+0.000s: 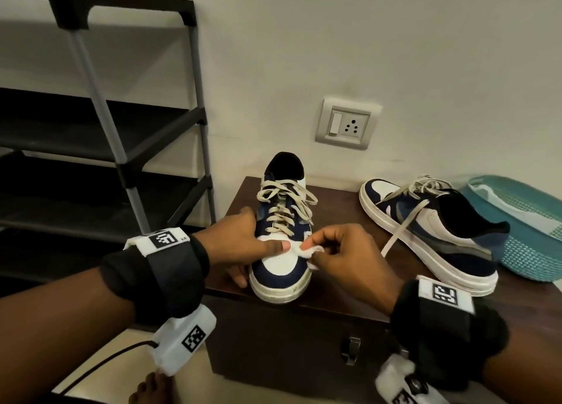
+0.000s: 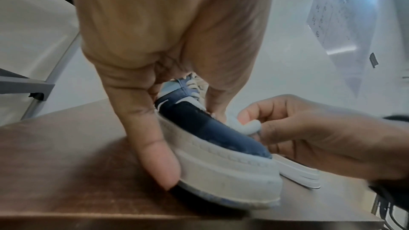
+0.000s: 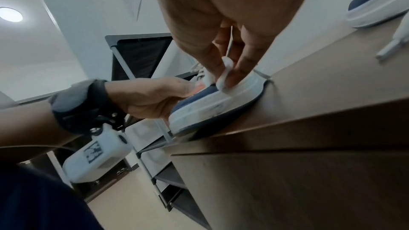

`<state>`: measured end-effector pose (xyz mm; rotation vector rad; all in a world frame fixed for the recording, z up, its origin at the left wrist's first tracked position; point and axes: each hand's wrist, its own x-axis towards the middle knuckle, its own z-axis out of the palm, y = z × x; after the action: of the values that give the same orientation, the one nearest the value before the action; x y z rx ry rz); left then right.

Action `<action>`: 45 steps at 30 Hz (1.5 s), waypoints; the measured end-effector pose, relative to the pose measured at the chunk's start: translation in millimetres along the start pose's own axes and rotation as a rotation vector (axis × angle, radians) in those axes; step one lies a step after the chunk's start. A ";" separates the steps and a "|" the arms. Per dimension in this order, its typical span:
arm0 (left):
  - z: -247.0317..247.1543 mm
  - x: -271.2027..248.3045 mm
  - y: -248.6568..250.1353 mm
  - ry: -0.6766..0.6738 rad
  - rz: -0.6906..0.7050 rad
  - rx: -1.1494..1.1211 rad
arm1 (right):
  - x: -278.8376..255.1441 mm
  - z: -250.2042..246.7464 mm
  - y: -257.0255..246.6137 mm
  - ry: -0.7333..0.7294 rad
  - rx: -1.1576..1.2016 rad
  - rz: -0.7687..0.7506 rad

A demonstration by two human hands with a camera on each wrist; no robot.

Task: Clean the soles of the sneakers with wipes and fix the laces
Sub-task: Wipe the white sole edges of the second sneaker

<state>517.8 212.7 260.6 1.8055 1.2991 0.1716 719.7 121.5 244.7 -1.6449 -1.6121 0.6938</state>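
Note:
A navy-and-white sneaker (image 1: 281,251) (image 2: 212,148) (image 3: 212,104) stands upright on a dark wooden box (image 1: 334,209), toe toward me, its beige laces (image 1: 284,206) threaded and loose. My left hand (image 1: 243,245) (image 2: 155,93) (image 3: 150,99) grips its forefoot, thumb on the white toe cap, fingers down the left side of the sole. My right hand (image 1: 340,251) (image 2: 309,132) (image 3: 230,59) pinches a crumpled white wipe (image 1: 313,253) (image 2: 247,125) (image 3: 224,74) against the toe's right side. The second sneaker (image 1: 431,230) (image 3: 380,1) stands to the right, one lace (image 1: 404,224) trailing loose.
A black and grey shoe rack (image 1: 100,130) (image 3: 137,59) stands at the left against the wall. A teal mesh basket (image 1: 529,230) sits at the far right on the box. A wall socket (image 1: 346,124) is behind the shoes. The box has a metal latch (image 1: 351,350) on its front.

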 end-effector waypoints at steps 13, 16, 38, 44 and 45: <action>7.7 -0.8 6.5 0.023 -0.054 -0.070 | -10.9 1.0 11.6 0.054 0.056 0.072; 9.3 -0.4 6.6 0.037 -0.068 -0.082 | -32.2 10.7 9.2 0.063 0.099 0.063; 9.0 12.1 2.4 0.014 -0.073 -0.071 | -52.1 13.1 1.9 -0.119 0.129 -0.022; 11.8 5.6 3.7 0.016 -0.085 -0.031 | -37.7 -6.2 5.0 -0.084 0.135 -0.068; 13.1 3.3 3.6 0.034 -0.082 -0.035 | -28.2 -13.0 11.2 -0.022 0.157 -0.065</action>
<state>529.0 207.7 254.1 1.7237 1.3830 0.1793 734.7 92.4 240.5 -1.4712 -1.5771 0.7868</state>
